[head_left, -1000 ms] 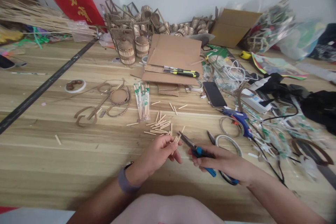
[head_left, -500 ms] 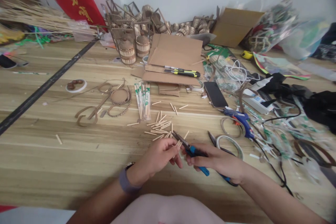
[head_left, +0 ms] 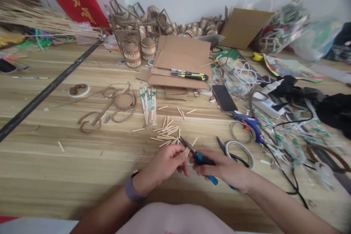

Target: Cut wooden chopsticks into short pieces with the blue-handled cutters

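Note:
Between the thumb and fingers of my left hand are a few short wooden sticks, pinched closely together. My right hand is wrapped round blue-handled snips, whose long dark blades point up and left. The blades lie against the held sticks; whether they are fully closed I cannot tell. Just beyond the left fingers is a loose pile of short sticks. Dark-bladed scissors lie behind the right hand, partly hidden by it and a tape roll.
Wrapped chopsticks lie past the pile, near cardboard sheets with a cutter knife. On the right are a phone, a blue glue gun and cords. Small bamboo lanterns stand at the back; thin hoops lie left.
The view has shifted very slightly. Both hands, the snips and the pinched sticks keep nearly the same position; the right hand now hides more of the scissors' handle behind it.

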A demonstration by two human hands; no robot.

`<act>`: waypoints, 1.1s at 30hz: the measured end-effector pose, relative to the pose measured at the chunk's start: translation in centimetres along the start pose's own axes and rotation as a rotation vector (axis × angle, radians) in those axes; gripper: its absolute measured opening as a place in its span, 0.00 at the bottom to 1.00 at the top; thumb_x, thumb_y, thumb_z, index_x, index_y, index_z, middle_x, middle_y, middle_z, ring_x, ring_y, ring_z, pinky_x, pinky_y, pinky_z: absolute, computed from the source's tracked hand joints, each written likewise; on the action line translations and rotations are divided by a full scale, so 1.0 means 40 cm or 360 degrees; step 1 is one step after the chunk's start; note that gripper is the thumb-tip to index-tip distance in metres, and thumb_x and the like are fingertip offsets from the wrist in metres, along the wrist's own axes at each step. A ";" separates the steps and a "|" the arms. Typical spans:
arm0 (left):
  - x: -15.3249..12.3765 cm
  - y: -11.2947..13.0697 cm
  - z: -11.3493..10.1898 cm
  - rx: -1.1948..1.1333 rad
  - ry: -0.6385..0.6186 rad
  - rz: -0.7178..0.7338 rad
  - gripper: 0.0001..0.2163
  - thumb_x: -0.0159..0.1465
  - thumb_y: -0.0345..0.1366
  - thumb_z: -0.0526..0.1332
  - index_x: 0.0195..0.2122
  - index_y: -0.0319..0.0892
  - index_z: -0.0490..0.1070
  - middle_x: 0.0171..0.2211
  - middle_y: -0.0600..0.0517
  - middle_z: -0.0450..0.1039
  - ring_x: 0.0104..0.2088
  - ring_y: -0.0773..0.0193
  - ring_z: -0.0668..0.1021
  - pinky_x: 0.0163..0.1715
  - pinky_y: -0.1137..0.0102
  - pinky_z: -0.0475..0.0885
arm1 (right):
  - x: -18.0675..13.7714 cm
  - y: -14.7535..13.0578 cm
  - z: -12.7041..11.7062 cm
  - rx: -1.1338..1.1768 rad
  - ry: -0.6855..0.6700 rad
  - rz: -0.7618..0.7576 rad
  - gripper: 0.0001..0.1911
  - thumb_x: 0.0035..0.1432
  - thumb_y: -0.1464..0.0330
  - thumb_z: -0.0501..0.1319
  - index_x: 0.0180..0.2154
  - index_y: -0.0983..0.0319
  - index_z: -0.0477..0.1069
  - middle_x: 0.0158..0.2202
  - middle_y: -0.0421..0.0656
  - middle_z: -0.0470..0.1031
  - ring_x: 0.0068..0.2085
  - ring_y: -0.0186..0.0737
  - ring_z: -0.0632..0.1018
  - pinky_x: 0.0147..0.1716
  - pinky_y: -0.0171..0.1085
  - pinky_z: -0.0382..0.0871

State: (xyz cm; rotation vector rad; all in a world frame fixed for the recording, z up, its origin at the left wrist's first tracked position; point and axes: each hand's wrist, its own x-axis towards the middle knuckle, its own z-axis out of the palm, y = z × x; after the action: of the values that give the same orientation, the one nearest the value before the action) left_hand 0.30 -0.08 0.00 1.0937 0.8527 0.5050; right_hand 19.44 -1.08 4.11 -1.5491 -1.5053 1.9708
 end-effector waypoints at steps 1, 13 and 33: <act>0.000 -0.001 -0.001 0.0002 -0.0002 0.0008 0.19 0.61 0.53 0.56 0.31 0.39 0.69 0.20 0.53 0.71 0.24 0.65 0.74 0.29 0.71 0.67 | 0.001 0.001 0.002 -0.0029 0.0008 -0.0018 0.11 0.49 0.66 0.61 0.36 0.62 0.70 0.31 0.39 0.68 0.31 0.35 0.69 0.28 0.33 0.64; -0.009 0.012 -0.003 0.0209 0.0043 0.0081 0.18 0.64 0.51 0.52 0.27 0.41 0.64 0.18 0.56 0.66 0.22 0.67 0.72 0.29 0.71 0.65 | 0.011 0.015 0.019 -0.0314 0.0192 -0.0156 0.07 0.51 0.67 0.60 0.35 0.61 0.69 0.29 0.39 0.67 0.30 0.37 0.67 0.27 0.34 0.61; -0.009 0.012 -0.002 -0.0258 0.0000 -0.0049 0.24 0.57 0.59 0.57 0.32 0.40 0.66 0.16 0.62 0.54 0.17 0.73 0.59 0.21 0.73 0.59 | 0.016 0.021 0.023 -0.0036 0.0060 -0.0110 0.10 0.49 0.66 0.60 0.35 0.61 0.66 0.28 0.37 0.63 0.28 0.35 0.66 0.26 0.34 0.60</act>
State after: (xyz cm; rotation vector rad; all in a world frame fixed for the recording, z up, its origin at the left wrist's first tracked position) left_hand 0.07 -0.10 0.54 0.9309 0.8129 0.5385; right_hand 18.76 -1.54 3.00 -1.5133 -1.5496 1.8832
